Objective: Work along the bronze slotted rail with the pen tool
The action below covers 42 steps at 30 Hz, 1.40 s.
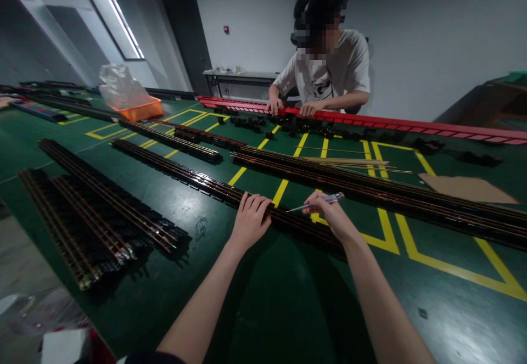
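Note:
In the head view a long black rail with copper-coloured strips [197, 178] lies slantwise across the green table in front of me. My left hand [252, 218] rests on top of it, fingers wrapped over its far side. Just to the right, my right hand [329, 216] grips a screwdriver [334, 197] with a clear handle. Its thin shaft points left, the tip close above the rail near my left fingers; whether it touches cannot be made out. The fingers of my right hand are closed around the handle.
More black rails [102, 216] lie at the left, others [370, 183] beyond my hands. Across the table [272, 309] a person [329, 73] handles a long red rail [411, 125] above small black parts. An orange basket [142, 110] holds a plastic bag; cardboard [469, 188] lies right.

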Tool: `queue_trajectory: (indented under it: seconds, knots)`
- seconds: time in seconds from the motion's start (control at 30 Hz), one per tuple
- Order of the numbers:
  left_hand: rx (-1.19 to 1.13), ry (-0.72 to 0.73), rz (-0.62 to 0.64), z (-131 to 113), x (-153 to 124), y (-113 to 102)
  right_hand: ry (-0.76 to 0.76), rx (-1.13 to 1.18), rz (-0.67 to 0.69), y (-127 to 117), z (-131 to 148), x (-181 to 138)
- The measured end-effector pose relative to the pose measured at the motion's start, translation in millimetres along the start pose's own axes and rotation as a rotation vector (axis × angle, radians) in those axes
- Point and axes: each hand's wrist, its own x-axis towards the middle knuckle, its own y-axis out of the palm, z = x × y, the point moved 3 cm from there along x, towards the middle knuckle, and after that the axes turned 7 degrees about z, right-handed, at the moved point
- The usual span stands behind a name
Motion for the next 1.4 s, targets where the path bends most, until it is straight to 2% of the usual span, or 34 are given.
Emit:
queue_trajectory:
  seconds: [1.1, 1.4]
  knots:
    - [0.045, -0.039, 0.003, 2.1, -0.7, 1.5, 0.02, -0.012, -0.008, 1.2, 2.0, -1.7]
    - [-0.002, -0.044, -0.037, 6.2, -0.4, 3.4, 0.021, -0.011, 0.002, 1.3, 2.4, -1.4]
